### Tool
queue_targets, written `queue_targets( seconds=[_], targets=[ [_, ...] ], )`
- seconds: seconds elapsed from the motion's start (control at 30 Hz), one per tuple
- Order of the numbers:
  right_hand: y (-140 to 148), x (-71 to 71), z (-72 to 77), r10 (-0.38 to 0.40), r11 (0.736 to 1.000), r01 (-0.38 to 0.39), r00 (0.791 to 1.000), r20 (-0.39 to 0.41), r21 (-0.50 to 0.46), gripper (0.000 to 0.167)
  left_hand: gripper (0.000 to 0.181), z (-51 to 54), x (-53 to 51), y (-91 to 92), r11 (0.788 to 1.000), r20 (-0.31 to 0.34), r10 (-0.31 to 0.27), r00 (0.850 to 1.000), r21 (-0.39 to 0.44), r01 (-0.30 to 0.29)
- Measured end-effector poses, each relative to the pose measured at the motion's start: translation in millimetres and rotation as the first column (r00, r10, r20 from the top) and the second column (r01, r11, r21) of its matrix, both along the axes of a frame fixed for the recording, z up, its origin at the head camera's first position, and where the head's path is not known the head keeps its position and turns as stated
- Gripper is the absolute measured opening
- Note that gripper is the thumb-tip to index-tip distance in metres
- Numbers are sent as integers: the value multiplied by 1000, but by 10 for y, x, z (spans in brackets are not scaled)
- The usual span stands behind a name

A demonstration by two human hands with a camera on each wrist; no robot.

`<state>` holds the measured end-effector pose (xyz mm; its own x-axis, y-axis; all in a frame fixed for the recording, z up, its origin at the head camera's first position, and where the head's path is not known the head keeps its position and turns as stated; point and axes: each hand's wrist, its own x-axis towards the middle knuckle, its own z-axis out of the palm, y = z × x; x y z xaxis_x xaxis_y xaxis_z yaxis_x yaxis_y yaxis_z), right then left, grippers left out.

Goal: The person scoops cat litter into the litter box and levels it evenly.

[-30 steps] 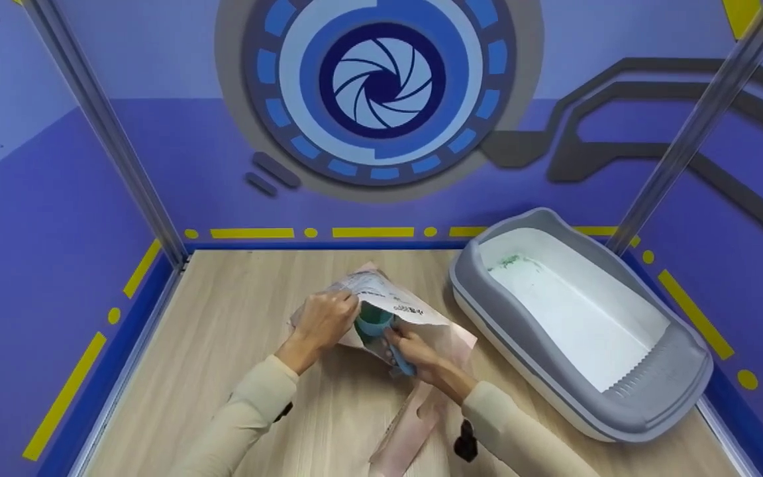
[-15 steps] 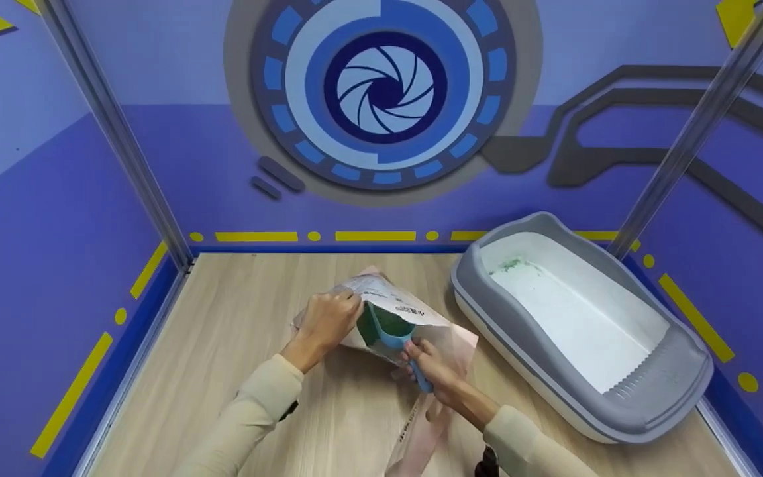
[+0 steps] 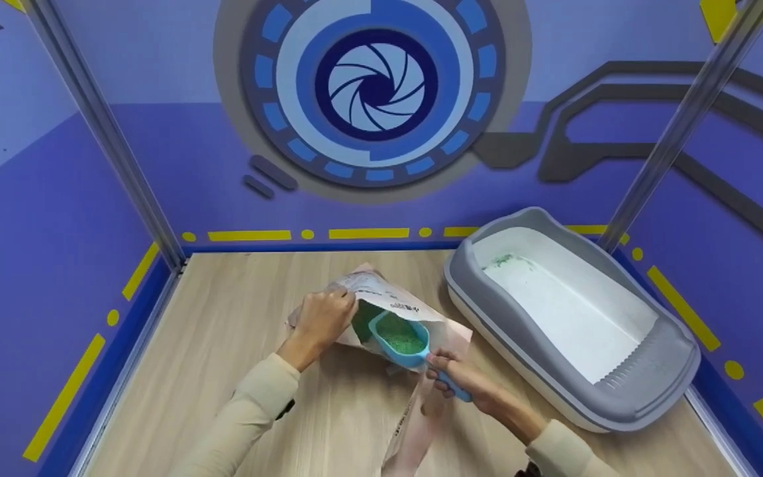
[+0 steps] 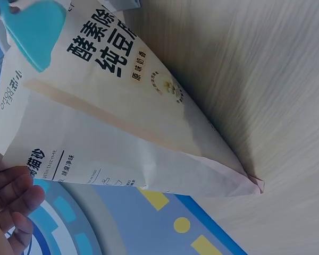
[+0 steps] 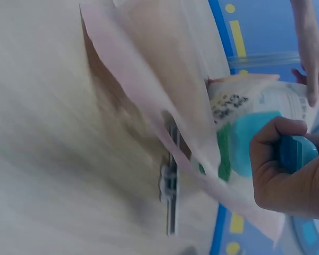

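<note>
A pale pink bag of cat litter (image 3: 388, 291) lies on the table with its mouth gaping. My left hand (image 3: 323, 321) pinches the upper edge of that mouth, as the left wrist view confirms with the bag's printed paper (image 4: 111, 111). By its handle, my right hand (image 3: 457, 376) grips a light blue scoop (image 3: 414, 361), its bowl at the bag's mouth. Green granules (image 3: 400, 334) fill the bowl. In the right wrist view the fingers of the right hand (image 5: 292, 164) curl round the handle. Most of the bag's inside is hidden.
To the right stands a grey-rimmed white litter box (image 3: 660, 391), with some green granules (image 3: 507, 260) at its far end. A pinkish flap (image 3: 414, 424) with a hole extends towards the table's front. Decorated walls (image 3: 169, 159) enclose the back and sides.
The scoop has come out of the bag towards the right and the front, and its green load now shows. My left hand stays at the bag's edge.
</note>
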<state>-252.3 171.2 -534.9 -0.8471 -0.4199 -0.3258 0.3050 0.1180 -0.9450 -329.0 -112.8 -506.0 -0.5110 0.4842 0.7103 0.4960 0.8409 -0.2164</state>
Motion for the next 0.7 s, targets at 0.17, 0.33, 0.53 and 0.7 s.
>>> queue_targets(
  seconds=[0.17, 0.33, 0.53, 0.7],
  targets=[
    [309, 41, 177, 67, 989, -63, 998, -22, 137, 16, 23, -1, -6, -14, 1000, 0, 8, 1000, -7, -8],
    [726, 79, 379, 174, 972, -168, 984, -25, 166, 15, 23, -14, -11, 36, 1000, 34, 0, 999, -12, 1],
    [1328, 21, 639, 282, 954, -278, 959, -24, 113, 21, 24, -22, 11, 45, 1000, 78, -16, 997, -9, 16],
    [1758, -121, 905, 216, 974, -212, 975, -42, 81, 29, 24, -4, 34, 14, 1000, 93, 1, 996, -8, -1]
  ],
)
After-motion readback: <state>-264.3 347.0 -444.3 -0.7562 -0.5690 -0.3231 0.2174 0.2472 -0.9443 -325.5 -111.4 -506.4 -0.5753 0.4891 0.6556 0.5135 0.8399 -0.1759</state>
